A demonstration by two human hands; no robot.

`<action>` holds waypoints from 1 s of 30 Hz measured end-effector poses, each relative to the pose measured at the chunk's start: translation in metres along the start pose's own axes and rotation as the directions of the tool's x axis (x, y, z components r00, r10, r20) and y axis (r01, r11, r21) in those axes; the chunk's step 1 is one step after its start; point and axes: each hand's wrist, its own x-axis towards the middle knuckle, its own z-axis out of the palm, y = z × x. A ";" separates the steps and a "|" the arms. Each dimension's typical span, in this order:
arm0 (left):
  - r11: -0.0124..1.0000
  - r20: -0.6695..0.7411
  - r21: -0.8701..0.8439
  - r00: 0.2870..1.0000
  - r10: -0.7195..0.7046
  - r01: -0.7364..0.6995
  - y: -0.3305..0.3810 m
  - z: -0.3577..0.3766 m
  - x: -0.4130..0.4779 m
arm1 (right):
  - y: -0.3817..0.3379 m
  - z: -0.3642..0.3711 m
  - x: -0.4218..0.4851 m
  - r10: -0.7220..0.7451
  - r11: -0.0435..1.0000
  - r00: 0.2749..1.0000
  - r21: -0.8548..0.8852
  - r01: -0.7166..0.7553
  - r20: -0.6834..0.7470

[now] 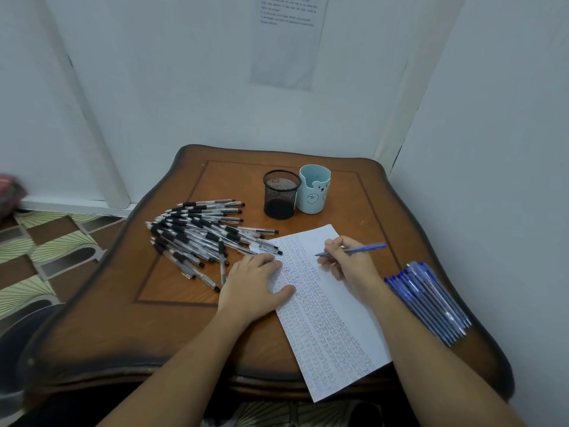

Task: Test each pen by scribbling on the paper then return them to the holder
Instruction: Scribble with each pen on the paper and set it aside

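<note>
The right hand (pixel 348 263) pinches a blue pen (pixel 354 249) with its tip on the paper (pixel 332 322), a sheet covered in rows of small scribbles that lies slanted on the wooden desk (pixel 172 303), while the left hand (pixel 255 285) lies flat with straight fingers on the sheet's left edge. A heap of black-grip pens (pixel 203 232) sits left of the paper, a row of blue pens (pixel 431 300) lies to its right, and behind it a black mesh holder (pixel 280 194) stands touching a light-blue bear cup (pixel 314 190).
</note>
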 end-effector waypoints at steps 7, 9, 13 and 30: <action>1.000 -0.012 -0.011 1.000 -0.002 0.002 0.001 0.000 0.002 | 0.012 0.002 0.005 -0.059 0.980 0.998 -0.191 0.054 -0.021; 1.000 -0.026 -0.022 1.000 -0.004 0.004 0.000 0.002 0.003 | 0.016 0.004 0.004 -0.085 0.968 0.995 -0.239 0.072 -0.046; 0.999 -0.067 -0.041 0.998 -0.019 0.016 -0.001 0.005 0.006 | 0.020 0.005 -0.002 -0.123 0.957 0.992 -0.269 0.109 -0.037; 0.999 -0.100 -0.046 0.995 -0.026 0.021 -0.002 0.009 0.009 | 0.018 0.003 -0.005 -0.162 0.946 0.987 -0.282 0.162 0.021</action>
